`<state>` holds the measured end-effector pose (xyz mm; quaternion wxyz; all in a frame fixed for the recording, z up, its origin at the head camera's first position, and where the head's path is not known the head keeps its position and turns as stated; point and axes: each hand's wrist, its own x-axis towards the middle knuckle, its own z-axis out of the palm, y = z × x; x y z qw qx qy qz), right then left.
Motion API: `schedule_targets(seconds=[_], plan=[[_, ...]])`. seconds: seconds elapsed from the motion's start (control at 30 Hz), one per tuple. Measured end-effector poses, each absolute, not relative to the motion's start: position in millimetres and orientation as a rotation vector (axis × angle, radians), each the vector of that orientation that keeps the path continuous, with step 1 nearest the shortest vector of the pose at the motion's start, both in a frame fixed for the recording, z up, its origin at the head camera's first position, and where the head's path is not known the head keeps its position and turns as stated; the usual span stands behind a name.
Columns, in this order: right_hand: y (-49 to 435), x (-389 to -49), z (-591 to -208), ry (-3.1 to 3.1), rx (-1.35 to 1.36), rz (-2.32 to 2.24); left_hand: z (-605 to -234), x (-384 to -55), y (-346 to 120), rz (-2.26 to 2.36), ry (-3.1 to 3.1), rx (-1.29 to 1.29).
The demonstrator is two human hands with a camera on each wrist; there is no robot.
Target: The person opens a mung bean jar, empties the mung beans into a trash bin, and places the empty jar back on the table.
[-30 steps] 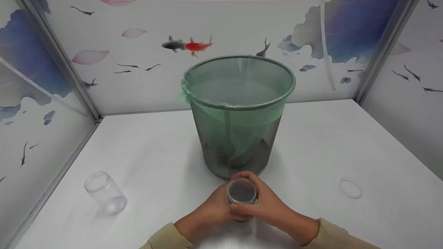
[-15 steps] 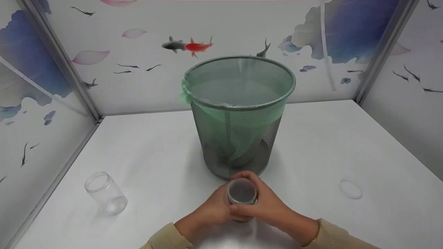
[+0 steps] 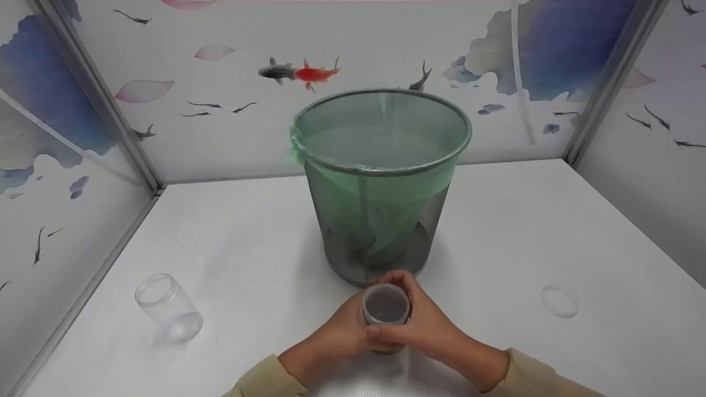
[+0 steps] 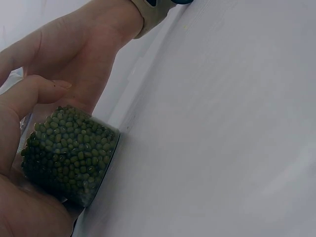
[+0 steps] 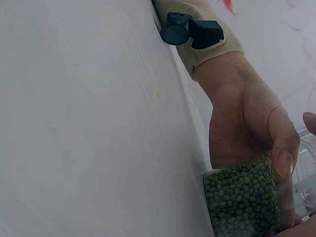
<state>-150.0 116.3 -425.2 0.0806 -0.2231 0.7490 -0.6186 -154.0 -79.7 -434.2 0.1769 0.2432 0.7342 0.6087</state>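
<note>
Both hands hold a clear jar (image 3: 386,304) near the front middle of the table, its round grey-looking top facing up in the head view. Green mung beans (image 4: 69,153) fill its lower part, as both wrist views show. My left hand (image 3: 339,331) wraps the jar's body from the left, its thumb (image 5: 285,163) along the side. From the right, my right hand (image 3: 436,325) grips around the upper part, with thumb and fingers at opposite sides of the rim. The jar's base is close over the white table (image 4: 212,128).
A mesh waste bin (image 3: 380,220) with a green liner stands just beyond the hands. Another clear jar (image 3: 185,309) stands at the left. A thin clear ring (image 3: 565,315) lies at the right. Printed panels (image 3: 220,138) enclose the table's back and sides.
The fingers of my right hand have lifted slightly at the far side of the jar's rim. The jar, left hand and bin look the same.
</note>
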Motion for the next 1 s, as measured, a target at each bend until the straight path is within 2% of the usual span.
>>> schedule_targets(seconds=[1.0], plan=[[116.1,-149.2,-424.1,2.266,-0.715,-1.79,-432.8,-153.6,-78.5,1.713,2.102,0.656]])
